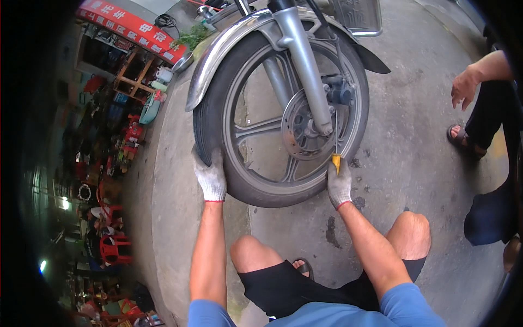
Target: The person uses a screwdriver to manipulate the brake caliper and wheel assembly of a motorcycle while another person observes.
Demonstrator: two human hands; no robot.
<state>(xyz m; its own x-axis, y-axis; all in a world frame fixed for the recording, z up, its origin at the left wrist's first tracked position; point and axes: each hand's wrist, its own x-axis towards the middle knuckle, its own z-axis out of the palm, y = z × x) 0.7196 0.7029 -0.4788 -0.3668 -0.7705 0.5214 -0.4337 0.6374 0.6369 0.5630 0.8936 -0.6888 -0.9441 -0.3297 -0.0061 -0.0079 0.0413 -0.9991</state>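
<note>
A motorcycle front wheel with a black tyre (261, 193) and grey spoked rim stands before me. My left hand (210, 175), in a whitish work glove with a red cuff edge, grips the tyre's lower left side, thumb and fingers spread round the tread. In my right hand (340, 184), gloved alike, is a screwdriver (336, 162) with a yellow handle. Its long thin shaft points up past the drilled brake disc (295, 128) toward the dark brake caliper (340, 91). Whether the tip touches the caliper is hard to see. The silver fork leg (305, 65) runs down to the hub.
A chrome mudguard (218, 52) arches over the wheel. On the right, another person's hand (464, 88) hangs above a sandalled foot (463, 139). Cluttered shop shelves (133, 73) and red plastic chairs (113, 248) line the left, below a red sign (133, 31). The ground is stained concrete.
</note>
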